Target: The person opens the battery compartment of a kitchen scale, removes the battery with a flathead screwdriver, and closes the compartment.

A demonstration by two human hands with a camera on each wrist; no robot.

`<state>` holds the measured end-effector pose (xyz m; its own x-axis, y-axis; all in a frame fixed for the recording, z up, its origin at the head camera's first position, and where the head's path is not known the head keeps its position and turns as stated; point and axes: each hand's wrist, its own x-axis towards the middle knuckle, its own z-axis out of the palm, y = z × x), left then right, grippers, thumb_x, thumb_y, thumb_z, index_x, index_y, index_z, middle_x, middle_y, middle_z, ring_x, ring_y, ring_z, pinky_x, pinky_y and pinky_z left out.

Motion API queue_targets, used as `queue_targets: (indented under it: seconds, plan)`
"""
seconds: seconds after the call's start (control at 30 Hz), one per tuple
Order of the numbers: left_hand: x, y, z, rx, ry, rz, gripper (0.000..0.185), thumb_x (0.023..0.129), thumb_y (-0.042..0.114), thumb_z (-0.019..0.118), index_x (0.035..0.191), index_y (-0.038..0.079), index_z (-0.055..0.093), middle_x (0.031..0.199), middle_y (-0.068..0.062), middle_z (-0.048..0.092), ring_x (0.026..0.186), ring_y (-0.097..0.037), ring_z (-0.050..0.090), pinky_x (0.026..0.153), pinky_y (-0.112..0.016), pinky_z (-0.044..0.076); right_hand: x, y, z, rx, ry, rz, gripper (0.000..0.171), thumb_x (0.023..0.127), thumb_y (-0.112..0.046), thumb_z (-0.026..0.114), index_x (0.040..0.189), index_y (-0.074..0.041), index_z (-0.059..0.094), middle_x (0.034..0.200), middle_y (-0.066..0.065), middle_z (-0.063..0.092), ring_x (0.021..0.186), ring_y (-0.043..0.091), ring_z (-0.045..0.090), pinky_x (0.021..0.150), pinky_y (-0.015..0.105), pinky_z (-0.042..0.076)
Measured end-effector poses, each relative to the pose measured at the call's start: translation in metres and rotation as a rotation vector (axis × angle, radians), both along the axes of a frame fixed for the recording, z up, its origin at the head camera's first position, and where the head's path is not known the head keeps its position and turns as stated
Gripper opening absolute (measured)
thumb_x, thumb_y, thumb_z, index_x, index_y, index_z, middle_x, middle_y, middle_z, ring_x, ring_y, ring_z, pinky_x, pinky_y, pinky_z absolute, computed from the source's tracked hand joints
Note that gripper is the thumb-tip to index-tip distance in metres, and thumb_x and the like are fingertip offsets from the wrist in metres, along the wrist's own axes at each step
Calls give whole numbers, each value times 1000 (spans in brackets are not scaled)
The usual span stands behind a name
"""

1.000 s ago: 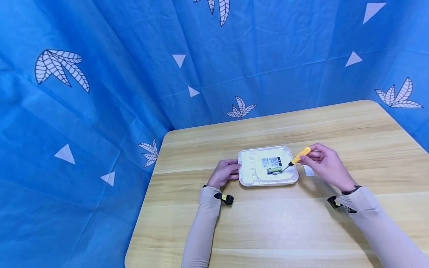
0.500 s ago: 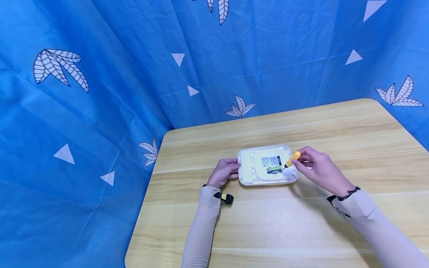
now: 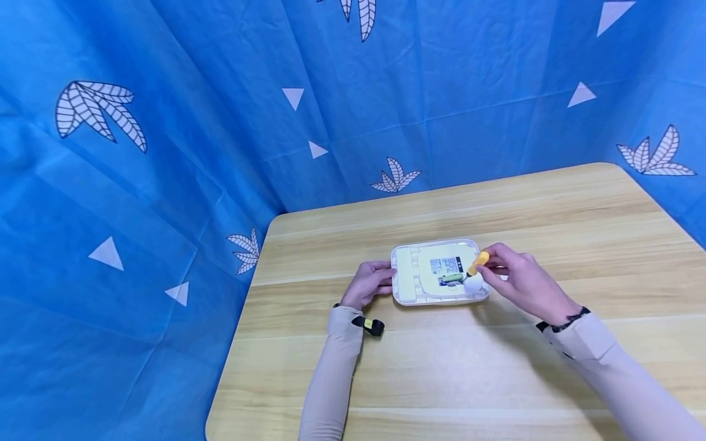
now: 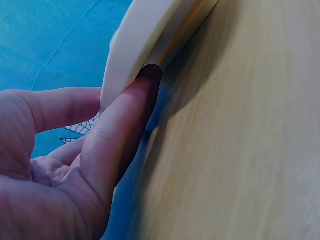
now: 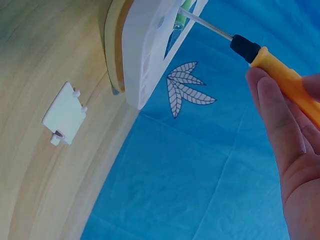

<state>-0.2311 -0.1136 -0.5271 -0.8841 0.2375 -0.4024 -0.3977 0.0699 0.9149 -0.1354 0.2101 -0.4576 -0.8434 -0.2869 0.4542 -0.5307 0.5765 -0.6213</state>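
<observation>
The white square plastic device (image 3: 440,272) lies mid-surface, left hand (image 3: 368,285) bracing its left edge with straight fingers. Right hand (image 3: 521,280) grips the yellow-handled screwdriver (image 3: 474,266), prying the green battery (image 3: 452,278); next, probably, gentle leverage.

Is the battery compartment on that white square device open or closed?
Open. A green battery lies exposed in the white square device, and a small white plastic cover lies apart on the wooden table.
</observation>
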Motion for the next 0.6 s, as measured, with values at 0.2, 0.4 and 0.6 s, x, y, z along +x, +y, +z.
queue_targets:
  seconds: [0.2,0.4,0.6]
  plan:
    - [0,1,0,6,-7,6,45,100,4,65,142,-9,54,119,-25,73,79,-11,74,70,-22,66,-2,5,-5,-50,-36,-6,24,89,8,74,108,-2,61,96,11,76,89,24,77,77,22,66]
    - [-1,1,-1,20,-1,16,48,99,3,65,143,-11,52,111,-20,75,76,-11,74,65,-20,65,-1,16,-13,-205,-167,-56,20,93,1,73,109,2,61,100,23,76,88,-4,71,72,7,59]
    - [-1,2,-1,12,3,16,46,99,2,64,141,-11,53,112,-22,75,75,-11,74,65,-19,65,-6,30,-25,-371,-326,-101,23,97,-9,72,110,5,59,103,20,79,84,-2,75,72,19,65]
